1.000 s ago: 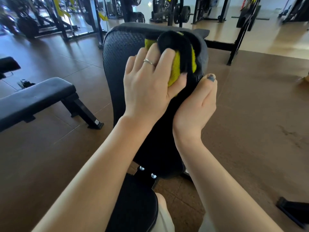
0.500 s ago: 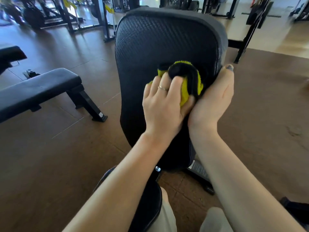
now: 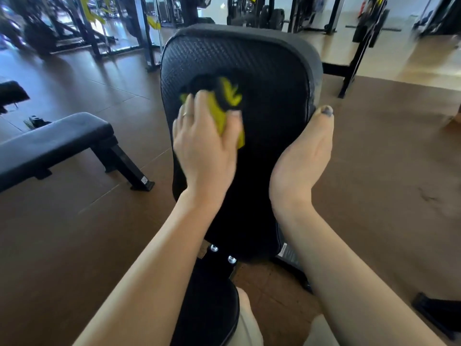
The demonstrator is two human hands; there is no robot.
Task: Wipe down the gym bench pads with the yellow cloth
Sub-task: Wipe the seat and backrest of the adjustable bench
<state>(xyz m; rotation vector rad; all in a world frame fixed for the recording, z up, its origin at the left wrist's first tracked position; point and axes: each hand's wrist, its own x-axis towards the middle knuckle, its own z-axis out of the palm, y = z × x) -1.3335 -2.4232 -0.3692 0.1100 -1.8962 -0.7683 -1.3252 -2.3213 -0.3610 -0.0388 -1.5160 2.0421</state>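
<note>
A black textured back pad stands tilted up in front of me, above the black seat pad. My left hand presses a bunched yellow and black cloth against the left half of the back pad. A ring shows on one finger. My right hand grips the pad's right edge, thumb on top, fingers hidden behind it.
A flat black bench stands on the brown floor at the left. Black and yellow gym machines line the back. A black frame leg rises behind the pad at right, and a black foot lies at lower right.
My left hand has slid the cloth from the pad's top right down and across to its left half. My right hand has stayed on the pad's right edge.
</note>
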